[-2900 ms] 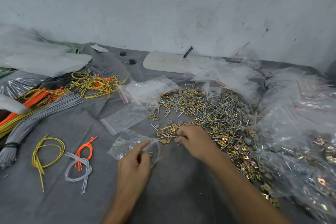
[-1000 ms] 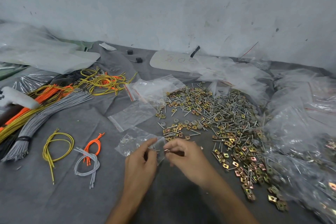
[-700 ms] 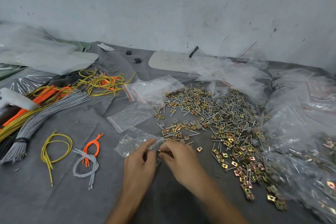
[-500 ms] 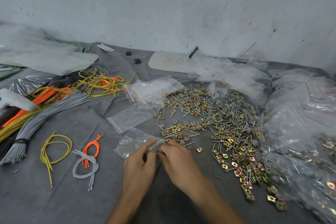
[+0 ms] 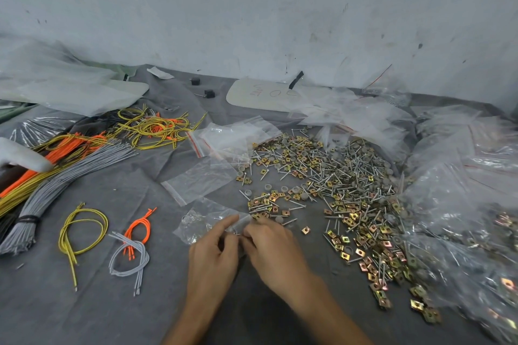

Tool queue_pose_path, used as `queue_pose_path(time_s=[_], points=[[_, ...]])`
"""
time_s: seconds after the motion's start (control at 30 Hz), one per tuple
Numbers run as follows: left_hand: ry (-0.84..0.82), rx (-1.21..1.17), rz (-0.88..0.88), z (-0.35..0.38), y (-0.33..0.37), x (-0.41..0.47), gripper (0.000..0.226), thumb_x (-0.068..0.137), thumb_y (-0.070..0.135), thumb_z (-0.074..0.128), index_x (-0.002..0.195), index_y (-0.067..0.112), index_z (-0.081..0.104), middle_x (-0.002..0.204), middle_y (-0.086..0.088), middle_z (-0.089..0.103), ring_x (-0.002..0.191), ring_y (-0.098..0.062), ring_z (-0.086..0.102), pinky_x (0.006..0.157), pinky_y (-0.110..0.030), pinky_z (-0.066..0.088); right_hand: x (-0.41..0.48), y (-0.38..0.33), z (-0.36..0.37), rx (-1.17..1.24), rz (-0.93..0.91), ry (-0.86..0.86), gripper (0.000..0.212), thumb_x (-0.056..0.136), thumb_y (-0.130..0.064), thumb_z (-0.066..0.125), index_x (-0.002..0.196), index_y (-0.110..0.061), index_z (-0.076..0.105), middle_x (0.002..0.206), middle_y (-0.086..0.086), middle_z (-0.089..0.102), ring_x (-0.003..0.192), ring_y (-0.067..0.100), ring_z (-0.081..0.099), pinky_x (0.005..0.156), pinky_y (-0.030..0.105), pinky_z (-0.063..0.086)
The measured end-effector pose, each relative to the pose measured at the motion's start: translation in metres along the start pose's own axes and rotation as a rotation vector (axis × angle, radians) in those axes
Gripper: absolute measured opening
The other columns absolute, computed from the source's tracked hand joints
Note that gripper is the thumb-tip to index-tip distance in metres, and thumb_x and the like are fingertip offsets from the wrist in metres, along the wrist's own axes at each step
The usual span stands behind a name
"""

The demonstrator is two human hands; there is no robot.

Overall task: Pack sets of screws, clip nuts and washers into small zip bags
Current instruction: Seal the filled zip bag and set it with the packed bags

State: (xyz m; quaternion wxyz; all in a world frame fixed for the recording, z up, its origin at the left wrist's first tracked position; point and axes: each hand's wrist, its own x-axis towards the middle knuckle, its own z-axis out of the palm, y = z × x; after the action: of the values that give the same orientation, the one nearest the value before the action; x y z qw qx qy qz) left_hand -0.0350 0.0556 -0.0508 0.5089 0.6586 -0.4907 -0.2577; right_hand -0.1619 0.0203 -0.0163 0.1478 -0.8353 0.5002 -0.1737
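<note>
Glossy plastic zip bag (image 5: 201,221) (matt cloth (image 5: 84,316))

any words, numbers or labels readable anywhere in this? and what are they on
"O" (or "0"): one round handwritten mark on the pale board lying by the wall.
Other handwriting on that board: too faint and skewed to read.
Empty zip bags and the zip bag pinched by the left hand: no print visible.

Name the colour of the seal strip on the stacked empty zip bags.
Red seal strip on the empty zip bags, head view.
</note>
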Motion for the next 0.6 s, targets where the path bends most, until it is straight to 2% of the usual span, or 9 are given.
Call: queue_pose_path(time_s=[0.1, 0.17, 0.23, 0.3, 0.4, 0.47, 0.53, 0.6], points=[[0.005, 0.001, -0.010, 0.000, -0.001, 0.000, 0.041, 0.080, 0.028, 0.047, 0.111, 0.039, 0.071, 0.066, 0.011, 0.070, 0.055, -0.004, 0.060, 0.056, -0.013, 0.046, 0.003, 0.008, -0.008, 0.068, 0.025, 0.048, 0.022, 0.096, -0.044, 0.056, 0.085, -0.025, 0.060, 0.088, -0.009, 0.054, 0.086, 0.016, 0.055, 0.073, 0.034, 0.043], [0.017, 0.008, -0.008, 0.001, -0.001, 0.000, 0.042, 0.080, 0.028, 0.047, 0.113, 0.036, 0.072, 0.062, 0.009, 0.067, 0.052, -0.004, 0.056, 0.056, -0.017, 0.046, 0.011, 0.022, -0.017, 0.096, 0.058, 0.087, 0.019, 0.095, -0.042, 0.059, 0.085, -0.025, 0.061, 0.082, -0.012, 0.053, 0.082, 0.012, 0.055, 0.072, 0.032, 0.042], [0.028, 0.011, -0.002, 0.001, 0.001, 0.000, 0.043, 0.080, 0.027, 0.047, 0.113, 0.036, 0.072, 0.056, 0.007, 0.063, 0.048, -0.004, 0.051, 0.054, -0.021, 0.045, 0.026, 0.040, -0.030, 0.072, 0.087, 0.109, 0.008, 0.097, -0.033, 0.059, 0.095, -0.027, 0.065, 0.090, -0.011, 0.059, 0.084, 0.012, 0.060, 0.074, 0.031, 0.046], [0.039, 0.018, 0.003, 0.002, 0.001, 0.000, 0.042, 0.080, 0.026, 0.048, 0.113, 0.035, 0.073, 0.053, 0.009, 0.059, 0.046, -0.003, 0.048, 0.052, -0.020, 0.042, 0.045, 0.058, -0.041, 0.040, 0.123, 0.068, 0.015, 0.100, -0.024, 0.056, 0.110, -0.026, 0.066, 0.105, -0.005, 0.062, 0.090, 0.014, 0.063, 0.077, 0.030, 0.050], [0.044, 0.039, 0.022, 0.000, 0.000, 0.000, 0.038, 0.086, 0.015, 0.054, 0.113, 0.033, 0.073, 0.053, 0.012, 0.059, 0.046, -0.002, 0.048, 0.051, -0.016, 0.040, 0.070, 0.072, -0.046, -0.054, 0.106, -0.143, 0.032, 0.100, -0.015, 0.053, 0.129, -0.024, 0.062, 0.129, 0.003, 0.056, 0.116, 0.021, 0.056, 0.101, 0.036, 0.045], [0.048, 0.045, 0.027, 0.000, 0.000, -0.001, 0.039, 0.089, 0.007, 0.057, 0.113, 0.032, 0.074, 0.053, 0.011, 0.059, 0.046, -0.002, 0.049, 0.051, -0.015, 0.040, 0.080, 0.075, -0.043, -0.130, 0.036, -0.305, 0.043, 0.097, -0.009, 0.053, 0.139, -0.020, 0.056, 0.138, 0.008, 0.051, 0.128, 0.027, 0.049, 0.110, 0.040, 0.038], [0.055, 0.042, 0.026, 0.000, 0.001, 0.000, 0.037, 0.088, 0.010, 0.056, 0.111, 0.033, 0.074, 0.052, 0.010, 0.057, 0.046, -0.003, 0.047, 0.051, -0.016, 0.040, 0.085, 0.075, -0.039, -0.213, -0.011, -0.368, 0.045, 0.094, -0.008, 0.054, 0.139, -0.016, 0.056, 0.138, 0.011, 0.052, 0.129, 0.030, 0.047, 0.111, 0.043, 0.037], [0.060, 0.043, 0.024, 0.001, 0.001, 0.000, 0.037, 0.086, 0.017, 0.053, 0.111, 0.035, 0.074, 0.052, 0.008, 0.058, 0.046, -0.004, 0.048, 0.052, -0.017, 0.041, 0.085, 0.077, -0.035, -0.222, -0.019, -0.311, 0.034, 0.095, -0.011, 0.057, 0.128, -0.016, 0.061, 0.129, 0.009, 0.056, 0.122, 0.029, 0.051, 0.105, 0.042, 0.041]])
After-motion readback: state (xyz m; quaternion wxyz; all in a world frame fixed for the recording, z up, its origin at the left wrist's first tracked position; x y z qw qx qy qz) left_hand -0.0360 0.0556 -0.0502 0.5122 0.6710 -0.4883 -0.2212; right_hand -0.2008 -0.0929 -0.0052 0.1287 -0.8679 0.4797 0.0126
